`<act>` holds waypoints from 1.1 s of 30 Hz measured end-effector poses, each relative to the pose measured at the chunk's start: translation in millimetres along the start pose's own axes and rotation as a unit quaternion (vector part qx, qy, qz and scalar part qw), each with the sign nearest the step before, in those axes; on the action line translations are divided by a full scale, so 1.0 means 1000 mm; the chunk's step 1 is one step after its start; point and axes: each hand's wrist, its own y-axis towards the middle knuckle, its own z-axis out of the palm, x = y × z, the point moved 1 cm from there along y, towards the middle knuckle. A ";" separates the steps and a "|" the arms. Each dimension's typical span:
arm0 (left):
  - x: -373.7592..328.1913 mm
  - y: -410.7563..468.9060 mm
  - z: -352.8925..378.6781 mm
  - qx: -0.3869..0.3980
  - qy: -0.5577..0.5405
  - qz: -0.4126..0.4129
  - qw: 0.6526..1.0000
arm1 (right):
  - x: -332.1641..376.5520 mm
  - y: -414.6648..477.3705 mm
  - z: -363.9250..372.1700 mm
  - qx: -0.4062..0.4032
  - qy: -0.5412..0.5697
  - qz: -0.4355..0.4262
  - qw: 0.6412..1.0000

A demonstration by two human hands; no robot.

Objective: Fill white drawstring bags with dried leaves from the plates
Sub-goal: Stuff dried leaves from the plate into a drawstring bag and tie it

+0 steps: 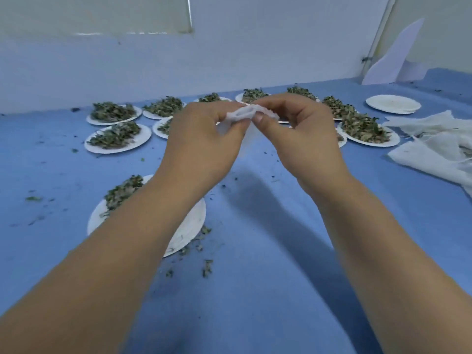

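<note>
A small white drawstring bag [244, 114] is held up above the blue table, bunched between both hands. My left hand [204, 139] pinches its left side and my right hand [298, 139] pinches its right side, thumbs facing me. Most of the bag is hidden behind my fingers. Under my left forearm lies a white plate [189, 226] with dried leaves [122, 191] heaped at its far left. Several more plates of dried leaves [116, 135] sit in rows farther back.
A pile of white cloth bags [431, 146] lies at the right. An empty white plate [393, 104] stands at the back right. Leaf crumbs [207, 268] are scattered on the blue table [255, 290]. A white wall runs along the far edge.
</note>
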 end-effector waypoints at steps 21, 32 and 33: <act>0.059 -0.058 -0.182 -0.104 0.221 0.052 0.968 | 0.071 -0.044 0.162 0.211 -0.038 -0.263 0.941; 0.094 -0.078 -0.175 0.148 -0.030 -0.061 0.987 | 0.081 -0.058 0.169 0.345 0.053 -0.144 0.926; 0.094 -0.078 -0.173 0.139 -0.043 -0.050 0.988 | 0.080 -0.058 0.170 0.353 0.065 -0.132 0.924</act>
